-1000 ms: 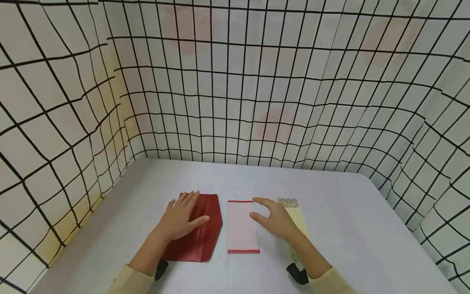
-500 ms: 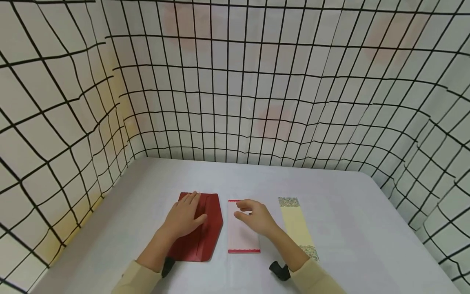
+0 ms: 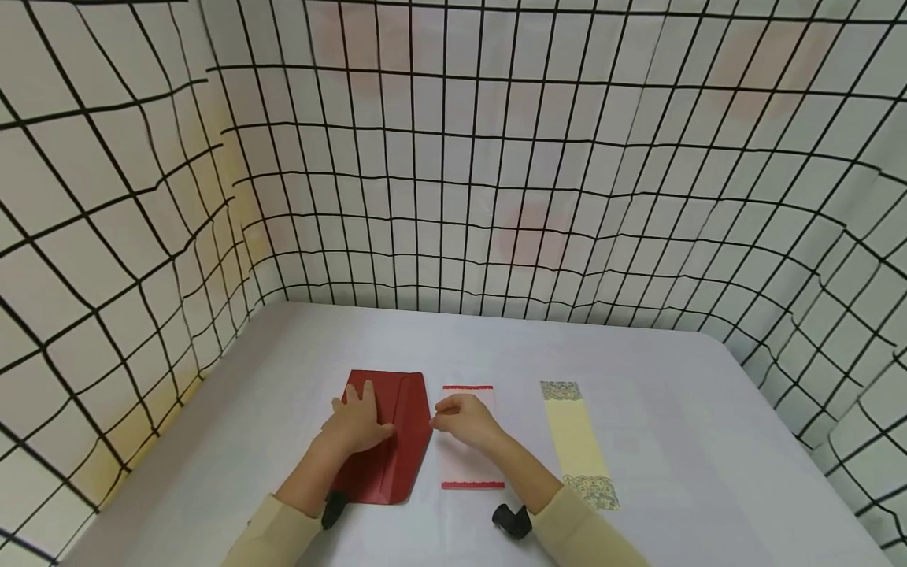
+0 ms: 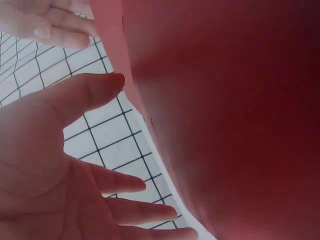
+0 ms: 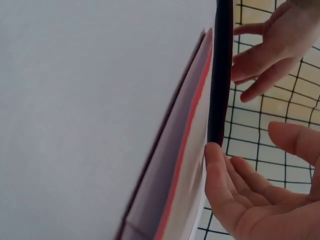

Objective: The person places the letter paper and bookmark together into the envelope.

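Note:
A red envelope (image 3: pixel 407 465) with a pointed flap on its right side lies on the white table. My left hand (image 3: pixel 354 421) is over its middle, fingers spread and thumb out; the left wrist view shows the thumb tip against or very near the red paper (image 4: pixel 225 125). At the flap's tip is my right hand (image 3: pixel 468 421), above a pale pink card (image 3: pixel 468 466) with red edges. In the right wrist view its fingers (image 5: pixel 217 165) are bent, one fingertip at a dark edge, the thumb apart. Whether it touches the flap is hard to tell.
To the right lies a cream paper strip (image 3: pixel 577 433) with patterned ends, slightly slanted. Black grid netting over white cloth (image 3: pixel 453 197) surrounds the back and sides of the table (image 3: pixel 673 433). Black wrist gear (image 3: pixel 512 521) sits below the right wrist.
My right hand has moved left, from between the pink card and the cream strip to the envelope's flap tip. The left hand has shifted slightly toward me, its fingers spreading wider.

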Available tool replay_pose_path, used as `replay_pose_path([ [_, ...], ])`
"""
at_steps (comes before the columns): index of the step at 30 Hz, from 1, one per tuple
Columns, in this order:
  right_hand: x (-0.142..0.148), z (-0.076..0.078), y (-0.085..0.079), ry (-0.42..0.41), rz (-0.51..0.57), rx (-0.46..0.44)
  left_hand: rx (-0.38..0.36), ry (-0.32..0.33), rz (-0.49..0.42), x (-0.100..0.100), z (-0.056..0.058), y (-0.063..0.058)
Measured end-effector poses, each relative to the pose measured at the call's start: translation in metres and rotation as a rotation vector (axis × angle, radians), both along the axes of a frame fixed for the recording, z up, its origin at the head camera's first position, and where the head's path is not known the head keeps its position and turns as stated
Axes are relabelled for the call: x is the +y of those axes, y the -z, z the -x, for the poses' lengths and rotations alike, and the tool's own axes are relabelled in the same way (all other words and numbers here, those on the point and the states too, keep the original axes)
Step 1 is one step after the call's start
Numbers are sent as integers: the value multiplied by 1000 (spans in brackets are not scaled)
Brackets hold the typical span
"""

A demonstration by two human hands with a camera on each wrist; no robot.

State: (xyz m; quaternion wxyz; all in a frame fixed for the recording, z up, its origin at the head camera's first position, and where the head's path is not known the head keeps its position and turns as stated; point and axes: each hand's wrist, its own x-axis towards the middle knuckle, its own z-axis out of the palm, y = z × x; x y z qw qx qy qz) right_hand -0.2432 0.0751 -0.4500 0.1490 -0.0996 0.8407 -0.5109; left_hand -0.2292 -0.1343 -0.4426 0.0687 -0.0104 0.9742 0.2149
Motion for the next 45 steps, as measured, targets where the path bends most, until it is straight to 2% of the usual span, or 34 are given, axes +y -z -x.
replay_pose_path([
  [5, -6, 1, -2, 26, -9, -28, -5, -10, -35, 1, 1, 3],
  [11, -13, 4, -1, 82, -4, -63, 9, -21, 9, 2, 1, 4],
  [23, -26, 6, 4, 109, 86, -187, 52, -3, 68, 1, 0, 8],
  [28, -26, 6, 3, 115, 104, -197, 55, 17, 22, -5, -1, 4],
  [39, -12, 1, -3, 115, 140, -217, 44, 98, -171, -18, -6, -5],
  [41, -11, 0, -4, 112, 151, -221, 47, 123, -199, -20, -6, -6],
  [45, -8, -2, -5, 110, 164, -218, 77, 222, -279, -24, -6, -7],
])
